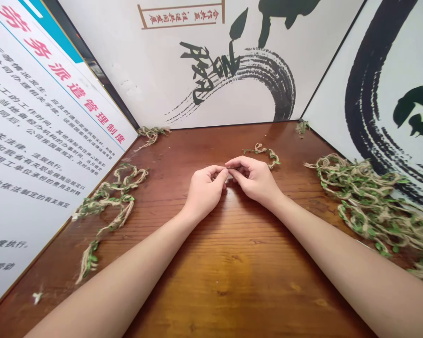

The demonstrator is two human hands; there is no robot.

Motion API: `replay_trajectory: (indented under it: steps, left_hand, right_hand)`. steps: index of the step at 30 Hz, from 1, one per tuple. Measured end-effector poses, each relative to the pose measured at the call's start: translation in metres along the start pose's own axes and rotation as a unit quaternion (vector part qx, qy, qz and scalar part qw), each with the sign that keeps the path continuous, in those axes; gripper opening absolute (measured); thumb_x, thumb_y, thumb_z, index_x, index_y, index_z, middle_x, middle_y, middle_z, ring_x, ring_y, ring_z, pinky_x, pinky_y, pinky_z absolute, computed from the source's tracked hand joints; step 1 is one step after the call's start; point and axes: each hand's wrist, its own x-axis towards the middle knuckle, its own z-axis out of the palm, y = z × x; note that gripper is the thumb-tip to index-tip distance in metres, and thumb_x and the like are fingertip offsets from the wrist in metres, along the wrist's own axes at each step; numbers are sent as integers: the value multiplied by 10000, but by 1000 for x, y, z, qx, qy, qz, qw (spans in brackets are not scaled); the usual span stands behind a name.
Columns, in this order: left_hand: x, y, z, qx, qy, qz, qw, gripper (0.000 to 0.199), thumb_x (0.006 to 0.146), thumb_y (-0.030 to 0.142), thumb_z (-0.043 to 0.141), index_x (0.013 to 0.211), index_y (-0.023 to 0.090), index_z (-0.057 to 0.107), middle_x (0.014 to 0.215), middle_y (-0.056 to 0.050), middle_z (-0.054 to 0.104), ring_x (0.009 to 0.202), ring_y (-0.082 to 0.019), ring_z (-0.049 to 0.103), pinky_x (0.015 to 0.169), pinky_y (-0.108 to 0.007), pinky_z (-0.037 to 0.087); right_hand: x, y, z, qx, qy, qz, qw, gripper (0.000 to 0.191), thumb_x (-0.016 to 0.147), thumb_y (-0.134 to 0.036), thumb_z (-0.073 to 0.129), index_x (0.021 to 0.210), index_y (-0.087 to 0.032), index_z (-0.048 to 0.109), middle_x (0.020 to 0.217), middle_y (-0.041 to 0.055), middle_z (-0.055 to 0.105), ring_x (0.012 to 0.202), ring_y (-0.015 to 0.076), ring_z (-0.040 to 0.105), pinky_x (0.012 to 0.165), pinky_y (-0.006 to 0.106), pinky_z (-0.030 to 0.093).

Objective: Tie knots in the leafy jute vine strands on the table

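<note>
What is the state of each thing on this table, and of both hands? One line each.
Left hand, curled, fingertips against the right hand's.
Right hand, curled; anything pinched is too small to see.
Short leafy twine, lying loose behind the right hand.
Long leafy twine, in loose loops at left.
Leafy twine heap, tangled at right.

My arms bare behind each grip, skin showing right out to frame edge. Left grip (204, 192), right grip (255, 180): backs smooth, slim, knuckles soft, barely raised. Fingers (240, 163) slender, tapering toward tips. Nails too small to tell. Wrists narrow, rounded. Left forearm (109, 281), right forearm (356, 272): long, smooth, widening steadily away from grip. Skin even, unmarked as far as camera shows.
</note>
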Motion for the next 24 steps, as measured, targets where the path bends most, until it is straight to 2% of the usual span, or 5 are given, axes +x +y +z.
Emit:
replay_trajectory:
  steps: [3,6,11,17,24]
  left_hand:
    - [-1,3,0,6,-6,-7,1000,285,884,375,655,696,164,689,540,24,563,481,-94,449,507,-241,357]
    - [-3,4,0,-15,-46,-2,999,374,906,421,645,630,170,618,503,28,531,457,-84,430,492,-234,342]
    - [-3,4,0,-99,-79,14,992,309,946,447,602,782,186,625,505,39,533,454,-86,428,490,-222,354]
    - [0,-2,0,-142,-35,27,989,210,899,390,668,868,184,690,570,47,513,460,-72,390,464,-218,334]
    - [-2,1,0,-72,6,9,997,164,829,287,727,914,167,800,590,10,600,444,-72,428,412,-215,343]
  right_hand:
    - [0,1,-1,0,39,19,999,86,892,-235,651,951,-196,699,925,67,758,835,204,712,771,366,573]
    - [1,2,-1,18,64,46,997,101,886,-268,673,961,-200,668,900,58,745,784,193,698,725,352,560]
    - [2,1,-2,-4,55,61,997,123,894,-323,674,868,-205,656,839,46,729,776,191,680,692,332,533]
    - [0,0,-2,14,-5,58,998,141,879,-333,674,894,-195,699,872,61,748,790,189,674,676,314,525]
    - [4,1,-4,103,-46,92,989,181,793,-317,711,903,-174,714,853,57,744,672,144,622,604,282,511]
